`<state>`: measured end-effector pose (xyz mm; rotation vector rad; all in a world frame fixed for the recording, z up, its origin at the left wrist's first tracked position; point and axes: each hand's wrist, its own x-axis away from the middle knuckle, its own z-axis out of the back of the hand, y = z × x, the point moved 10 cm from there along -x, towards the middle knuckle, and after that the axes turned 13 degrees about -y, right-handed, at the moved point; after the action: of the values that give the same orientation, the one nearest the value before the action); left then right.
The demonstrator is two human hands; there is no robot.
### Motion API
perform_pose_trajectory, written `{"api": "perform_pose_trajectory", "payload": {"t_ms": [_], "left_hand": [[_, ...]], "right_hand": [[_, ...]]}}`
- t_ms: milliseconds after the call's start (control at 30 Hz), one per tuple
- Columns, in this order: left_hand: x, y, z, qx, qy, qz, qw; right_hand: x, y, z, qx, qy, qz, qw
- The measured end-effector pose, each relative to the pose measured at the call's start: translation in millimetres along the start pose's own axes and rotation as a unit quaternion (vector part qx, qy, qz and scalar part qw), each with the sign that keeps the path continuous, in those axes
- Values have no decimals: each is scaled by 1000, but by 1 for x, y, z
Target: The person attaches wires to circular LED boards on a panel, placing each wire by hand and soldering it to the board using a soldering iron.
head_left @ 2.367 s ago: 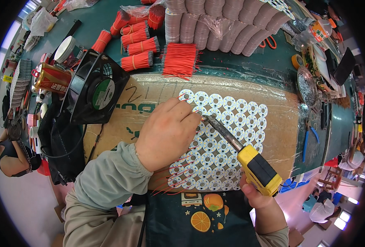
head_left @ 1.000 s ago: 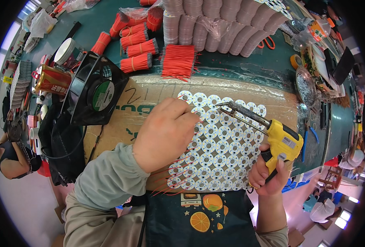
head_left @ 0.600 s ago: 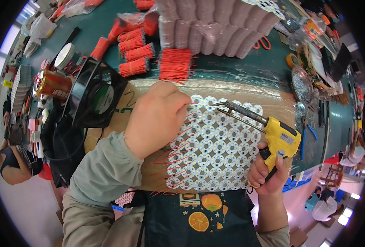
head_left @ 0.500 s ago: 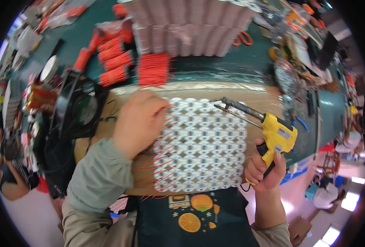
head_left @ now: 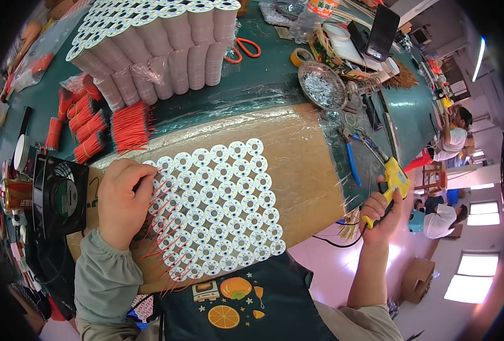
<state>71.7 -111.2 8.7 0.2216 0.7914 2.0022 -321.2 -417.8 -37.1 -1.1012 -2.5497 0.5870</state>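
A panel of round white LED boards, joined in rows, lies on a brown cardboard sheet. Thin red wires stick out along its left side. At the panel's upper left corner, my left hand is closed in a pinch beside the wires; its fingertips are hidden, so what they hold cannot be made out. My right hand grips a yellow soldering gun beyond the cardboard's right edge. The gun's metal tip points toward blue-handled pliers, away from the panel.
Tall stacks of round boards stand at the back, with bundled red wires in front. A black fan is at the left. Red scissors, a metal bowl, tape and a phone lie farther back.
My right hand has carried the soldering gun from above the panel's upper right to the table on the right. My view has turned rightward. My left hand stays by the panel's upper left corner.
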Motion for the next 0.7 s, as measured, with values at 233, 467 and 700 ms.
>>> {"api": "perform_pose_trajectory", "payload": {"t_ms": [233, 467, 700], "left_hand": [[0, 3, 1, -8, -4, -7, 1000], [3, 1, 5, -2, 0, -5, 1000], [3, 3, 8, -16, 13, -29, 999]], "right_hand": [[-5, -1, 1, -35, 8, -9, 999], [-7, 6, 6, -16, 43, -27, 999], [-10, 5, -5, 76, 6, -19, 997]]}}
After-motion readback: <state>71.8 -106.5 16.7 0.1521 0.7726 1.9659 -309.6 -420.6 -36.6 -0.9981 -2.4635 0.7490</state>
